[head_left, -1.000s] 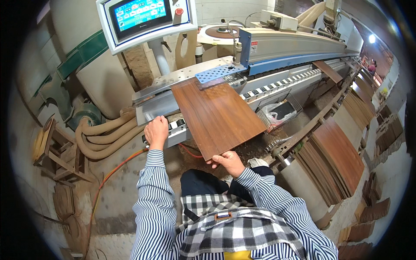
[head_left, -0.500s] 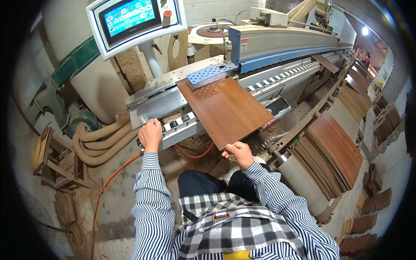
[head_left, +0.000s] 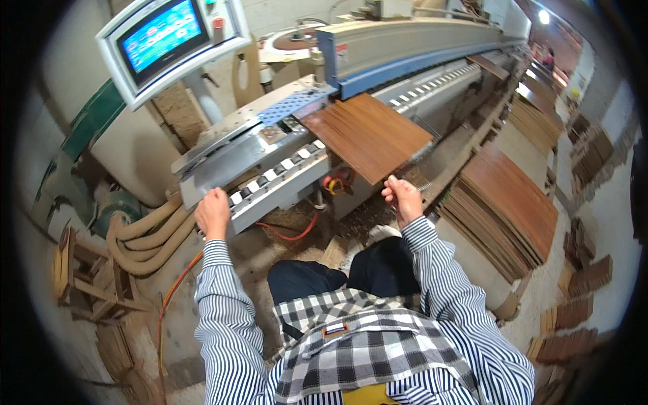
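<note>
A brown wood-grain board [head_left: 370, 135] lies flat on the feed side of a long edge-banding machine [head_left: 418, 64]. Its far edge is at the blue guard, and its near corner overhangs the roller rail [head_left: 280, 177]. My right hand [head_left: 405, 197] is just off the board's near edge, fingers curled in and thumb against them, with a small gap and nothing seen in it. At the left end of the rail, my left hand [head_left: 212, 212] is closed in a fist by the metal table's corner; what its fingers hold, if anything, is hidden.
A control screen [head_left: 165, 40] stands at upper left. Stacked brown boards [head_left: 506, 209] lie on a roller conveyor to my right, with more piles beyond. Beige hoses [head_left: 145, 236] and a wooden stool [head_left: 88, 277] are at left. An orange hose [head_left: 172, 290] crosses the floor.
The board has moved along the machine to the right, away from me. My right hand has come off its near corner. My left hand stays closed at the rail's end. The view has shifted.
</note>
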Tool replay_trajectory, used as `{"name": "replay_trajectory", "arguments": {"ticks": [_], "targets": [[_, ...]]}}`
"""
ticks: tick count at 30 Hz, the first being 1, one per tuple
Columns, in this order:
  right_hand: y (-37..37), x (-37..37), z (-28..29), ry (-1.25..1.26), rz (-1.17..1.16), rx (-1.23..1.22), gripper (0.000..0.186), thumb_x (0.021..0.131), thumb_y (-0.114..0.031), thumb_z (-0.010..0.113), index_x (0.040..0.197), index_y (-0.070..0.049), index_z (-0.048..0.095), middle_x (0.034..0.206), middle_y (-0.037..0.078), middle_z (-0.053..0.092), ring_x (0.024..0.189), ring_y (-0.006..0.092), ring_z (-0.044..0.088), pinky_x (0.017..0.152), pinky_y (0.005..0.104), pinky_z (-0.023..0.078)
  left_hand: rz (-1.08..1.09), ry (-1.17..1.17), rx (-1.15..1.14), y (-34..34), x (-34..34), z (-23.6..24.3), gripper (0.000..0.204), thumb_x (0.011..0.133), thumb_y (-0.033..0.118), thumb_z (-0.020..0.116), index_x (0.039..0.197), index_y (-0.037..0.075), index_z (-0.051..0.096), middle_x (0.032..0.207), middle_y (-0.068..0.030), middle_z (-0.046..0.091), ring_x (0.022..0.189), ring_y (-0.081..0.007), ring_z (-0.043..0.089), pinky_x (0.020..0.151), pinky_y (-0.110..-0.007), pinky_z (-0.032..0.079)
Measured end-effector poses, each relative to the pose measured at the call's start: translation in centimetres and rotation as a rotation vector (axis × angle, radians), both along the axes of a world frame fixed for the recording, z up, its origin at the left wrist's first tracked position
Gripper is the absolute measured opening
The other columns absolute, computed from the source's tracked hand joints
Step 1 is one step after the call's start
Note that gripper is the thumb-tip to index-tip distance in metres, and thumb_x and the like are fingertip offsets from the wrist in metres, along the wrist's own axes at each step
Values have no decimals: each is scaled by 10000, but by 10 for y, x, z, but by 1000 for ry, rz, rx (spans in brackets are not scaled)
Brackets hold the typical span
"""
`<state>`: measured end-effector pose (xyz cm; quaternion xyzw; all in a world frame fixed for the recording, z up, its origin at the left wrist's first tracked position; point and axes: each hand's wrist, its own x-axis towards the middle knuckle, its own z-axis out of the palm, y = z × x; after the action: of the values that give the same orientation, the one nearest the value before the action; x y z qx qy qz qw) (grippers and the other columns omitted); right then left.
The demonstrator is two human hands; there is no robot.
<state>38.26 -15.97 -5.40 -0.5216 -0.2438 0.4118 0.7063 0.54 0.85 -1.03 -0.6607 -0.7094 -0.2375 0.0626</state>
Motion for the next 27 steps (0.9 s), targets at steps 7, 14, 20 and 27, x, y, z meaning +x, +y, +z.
{"name": "replay_trajectory", "arguments": {"ticks": [7,14,20,27], "targets": [[-143,90,-10,-397,-490,36,184,862,-134,555,968,4,616,751,57,627,651,91,587,578,213,472,-16,30,-24,-3,-9,-1,436,862,374,323,890,67,631,871,-201,615,811,-402,575,684,-497,443],[-312,147,10,-627,-1238,-249,526,893,-173,501,1353,-38,285,654,27,607,529,55,505,505,204,428,-58,38,-21,3,-7,-4,430,876,381,337,880,56,619,855,-193,617,778,-404,562,658,-507,414],[-331,173,0,-494,-1238,-260,470,881,-221,536,1278,-3,409,700,59,631,540,63,519,507,210,432,-62,43,-14,5,-6,-7,425,882,374,347,884,53,625,858,-195,619,780,-402,568,665,-501,424],[-299,158,-9,-90,-1176,-2,229,823,-170,627,977,-29,532,785,70,625,568,99,564,498,203,463,-64,38,-37,5,-7,-5,415,880,366,350,904,60,630,868,-199,618,780,-403,571,671,-504,428]]}}
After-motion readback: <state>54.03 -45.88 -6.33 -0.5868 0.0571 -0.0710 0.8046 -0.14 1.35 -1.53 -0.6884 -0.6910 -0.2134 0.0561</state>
